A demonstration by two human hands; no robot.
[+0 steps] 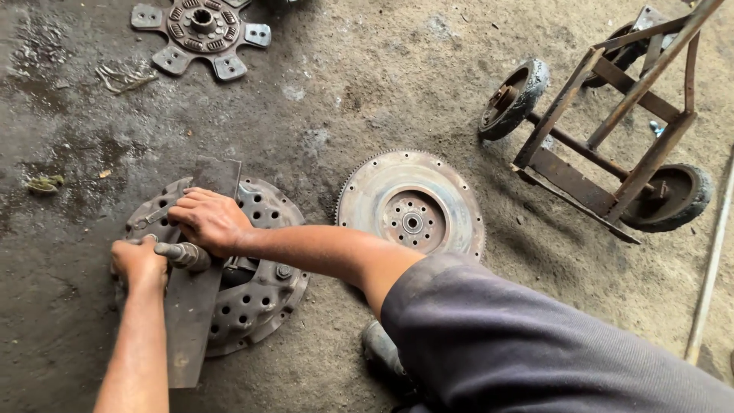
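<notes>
Both hands on clutch cover (256,294): left hand (139,261) gripping socket wrench (182,254), right hand (208,219) seemingly flat on steel bar (195,287).

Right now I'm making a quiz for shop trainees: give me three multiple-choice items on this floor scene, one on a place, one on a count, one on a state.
1. Where does the toothed wheel lie?
A. right of the holed round cover
B. on the cart
C. under the flat bar

2. How many cart wheels show clearly?
A. one
B. two
C. five

3. What are the hands doing?
A. both hang free
B. the right hand presses the flat bar, the left hand grips a tool handle
C. both lift the cart

Answers: 1 A, it lies on bare floor beside the cover. 2 B, two dark tyres stand out. 3 B, both hands rest over the cover.
</notes>
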